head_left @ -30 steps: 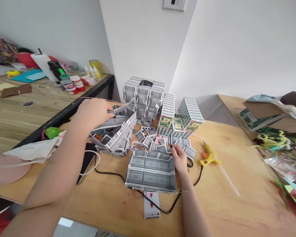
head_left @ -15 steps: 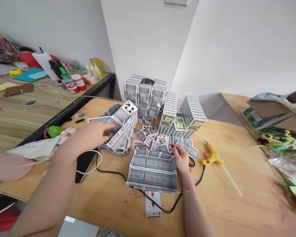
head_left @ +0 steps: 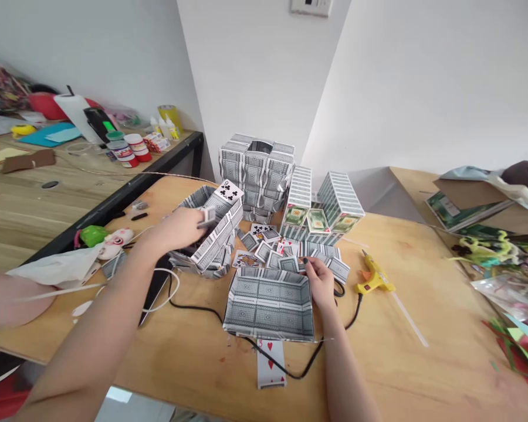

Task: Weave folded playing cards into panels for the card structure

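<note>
My left hand point(head_left: 182, 230) is over the open box made of playing cards point(head_left: 190, 199), its fingers closed on a small grey folded playing card point(head_left: 208, 217). A leaning card strip topped by a nine of clubs point(head_left: 229, 191) rises beside those fingers. My right hand point(head_left: 322, 282) rests by the upper right corner of a shallow tray made of patterned cards point(head_left: 264, 303). Its thumb and finger pinch a small folded card point(head_left: 301, 266), partly hidden. Loose folded cards point(head_left: 273, 258) lie behind the tray.
A tall card-built structure point(head_left: 255, 170) and stacked card boxes point(head_left: 300, 196) stand at the back. On the right lies a yellow glue gun point(head_left: 375, 278), its black cord point(head_left: 305, 369) looping in front of the tray. Another person's arm point(head_left: 17, 296) is at left.
My left hand has lifted and moved slightly right out of the box, a grey folded card now showing in its fingers. My right hand stays by the tray; the view has shifted slightly.
</note>
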A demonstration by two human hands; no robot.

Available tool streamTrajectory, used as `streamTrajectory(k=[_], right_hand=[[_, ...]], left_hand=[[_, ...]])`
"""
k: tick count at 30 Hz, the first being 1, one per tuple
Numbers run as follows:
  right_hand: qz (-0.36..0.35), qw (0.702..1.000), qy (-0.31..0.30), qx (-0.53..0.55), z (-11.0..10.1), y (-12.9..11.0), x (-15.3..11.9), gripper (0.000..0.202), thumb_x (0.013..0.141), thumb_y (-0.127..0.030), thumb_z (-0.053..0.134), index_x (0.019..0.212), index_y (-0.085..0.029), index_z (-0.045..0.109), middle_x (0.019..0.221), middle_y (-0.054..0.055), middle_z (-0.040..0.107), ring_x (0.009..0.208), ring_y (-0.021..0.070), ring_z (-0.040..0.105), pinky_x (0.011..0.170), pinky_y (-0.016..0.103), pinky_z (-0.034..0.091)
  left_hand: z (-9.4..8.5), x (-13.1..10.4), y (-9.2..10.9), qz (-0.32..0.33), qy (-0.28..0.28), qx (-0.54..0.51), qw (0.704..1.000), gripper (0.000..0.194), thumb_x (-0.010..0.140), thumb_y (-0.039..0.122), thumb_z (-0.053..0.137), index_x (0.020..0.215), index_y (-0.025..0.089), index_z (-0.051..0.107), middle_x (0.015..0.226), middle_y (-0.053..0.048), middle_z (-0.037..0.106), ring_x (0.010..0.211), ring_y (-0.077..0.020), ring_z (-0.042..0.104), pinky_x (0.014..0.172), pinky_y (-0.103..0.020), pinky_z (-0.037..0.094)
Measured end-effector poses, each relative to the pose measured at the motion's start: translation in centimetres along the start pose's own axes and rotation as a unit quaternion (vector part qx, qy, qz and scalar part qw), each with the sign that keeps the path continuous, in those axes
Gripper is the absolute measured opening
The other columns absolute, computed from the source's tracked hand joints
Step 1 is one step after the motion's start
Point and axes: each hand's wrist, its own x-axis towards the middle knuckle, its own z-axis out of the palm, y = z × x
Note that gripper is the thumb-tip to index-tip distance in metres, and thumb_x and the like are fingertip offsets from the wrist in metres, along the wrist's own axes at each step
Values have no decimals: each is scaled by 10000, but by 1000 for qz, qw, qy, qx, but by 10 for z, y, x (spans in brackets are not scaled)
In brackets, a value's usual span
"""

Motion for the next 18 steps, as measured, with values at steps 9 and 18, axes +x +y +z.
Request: streamTrajectory(k=[9, 18], right_hand=[[1, 1000, -3, -8, 1, -3, 0, 264, 735, -413, 540, 840, -183, 617, 707, 31, 648, 617, 179, 585, 592, 313, 495], [-5, 1000, 1, -10, 1, -5, -1, 269, 725, -427, 552, 831, -188, 614, 693, 25, 646, 609, 176, 577, 593, 322, 498]], left_hand=[[-30, -7, 30, 88, 31, -290, 952, 736, 691, 363, 594, 1336, 220, 270, 1262, -77, 503, 1072, -198, 532, 879, -340, 434], [-19, -13, -20, 25, -74, 21, 997, 233, 692, 221, 484, 825, 271, 669, 853, 2, 690, 768, -200, 618, 711, -294, 457]])
